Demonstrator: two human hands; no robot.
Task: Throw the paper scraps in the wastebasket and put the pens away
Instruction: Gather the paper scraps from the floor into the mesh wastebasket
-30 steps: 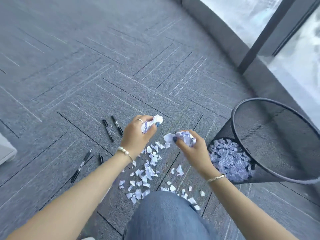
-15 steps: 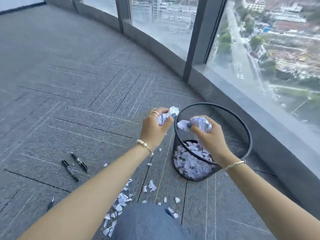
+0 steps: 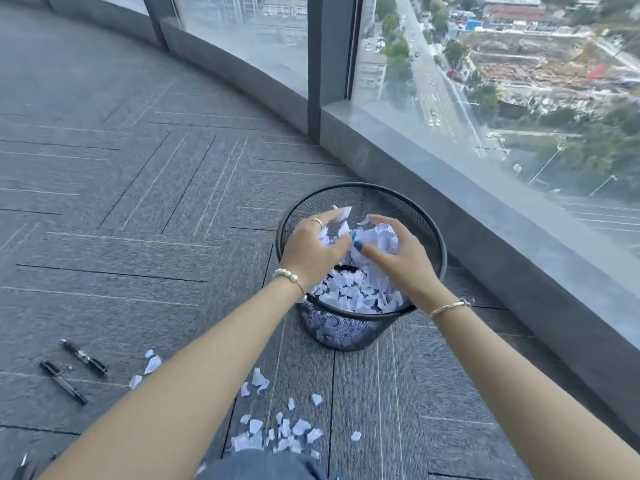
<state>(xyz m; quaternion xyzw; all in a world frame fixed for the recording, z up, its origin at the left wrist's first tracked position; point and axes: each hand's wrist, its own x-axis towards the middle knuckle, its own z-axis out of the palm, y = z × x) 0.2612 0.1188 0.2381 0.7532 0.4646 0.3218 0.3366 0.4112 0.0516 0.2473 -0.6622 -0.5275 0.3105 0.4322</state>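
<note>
Both hands are curled around paper: the left hand [image 3: 313,249] pinches a small wad of scraps [image 3: 360,292] between thumb and fingers, and the right hand [image 3: 403,259] cups a larger crumpled bunch against its palm, fingers bent over the top. Neither fist is spread, so nothing looks released so far. The hands sit side by side, nearly touching, directly over the mouth of the wastebasket [image 3: 429,233], inside the ring of its rim. Holding them that low and that central makes sense: light torn paper drifts, and dropping it from within the rim should keep it from floating out onto the carpet [image 3: 138,220].

Much paper already lies in the mesh bin, piled against the near wall. More scraps are loose on the floor between the bin and the person's knee, a thick cluster close to the denim and a few strays towards the left arm. Two pens [image 3: 72,368] lie on the carpet well to the left, near each other but apart, untouched; something dark at the lower left edge may be another, though it is too cut off to say.

Nothing blocks the drop. The bin stands just beside the window ledge [image 3: 485,209], so a piece that escapes to the right would probably land in the narrow strip by the wall. By my reading the job is partly done, with floor scraps and pens both left.
</note>
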